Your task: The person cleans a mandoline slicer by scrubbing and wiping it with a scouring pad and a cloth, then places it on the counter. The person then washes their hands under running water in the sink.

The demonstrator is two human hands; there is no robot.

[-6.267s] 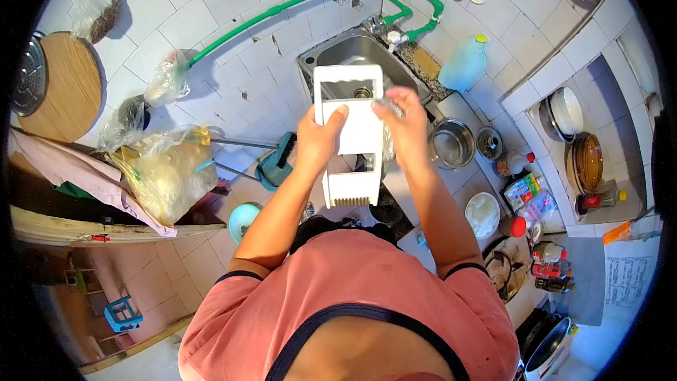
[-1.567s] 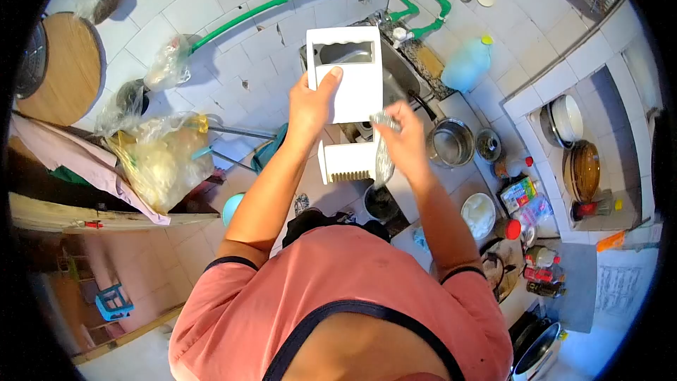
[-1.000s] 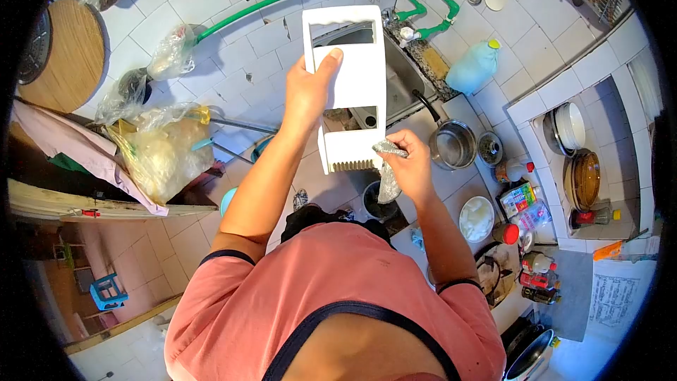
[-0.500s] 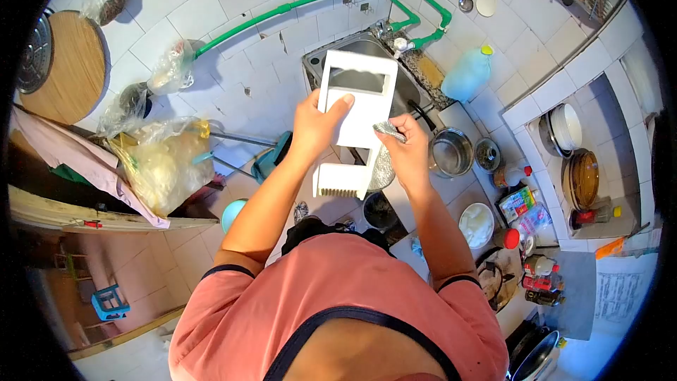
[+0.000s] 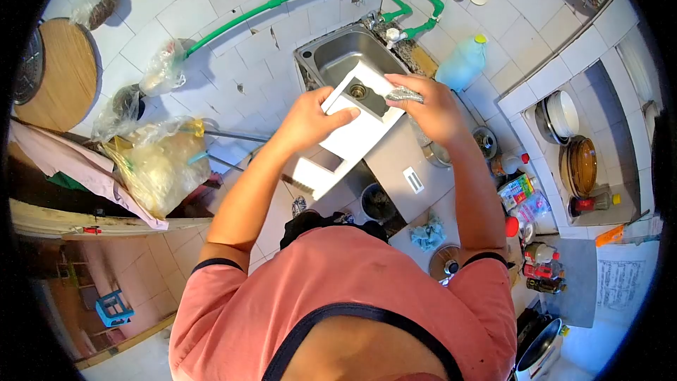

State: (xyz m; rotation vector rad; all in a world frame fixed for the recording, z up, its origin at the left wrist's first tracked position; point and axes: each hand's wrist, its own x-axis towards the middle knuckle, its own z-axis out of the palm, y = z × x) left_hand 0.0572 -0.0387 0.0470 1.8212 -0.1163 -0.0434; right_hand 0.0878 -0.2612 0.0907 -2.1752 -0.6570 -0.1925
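My left hand (image 5: pixel 314 121) grips the side of a white plastic frame (image 5: pixel 356 140), its thumb lying on the flat middle panel. The frame is tilted, its handle opening at the upper right and a toothed edge at the lower left. My right hand (image 5: pixel 431 107) is closed on a crumpled silvery-grey cloth (image 5: pixel 405 94) and is beside the handle end of the frame. Beyond the frame is the steel sink (image 5: pixel 338 56), its drain showing through the handle opening.
On the counter at the right lie a small white slotted piece (image 5: pixel 413 180) and a blue cloth (image 5: pixel 428 234). A blue jug (image 5: pixel 462 63) stands by the sink. A dark bin (image 5: pixel 378 202) is below, and a stuffed plastic bag (image 5: pixel 163 173) is at the left.
The frame has turned, its handle end now pointing to the upper right. My right hand has moved up with the cloth to the handle end. The white slotted piece on the counter has come into view.
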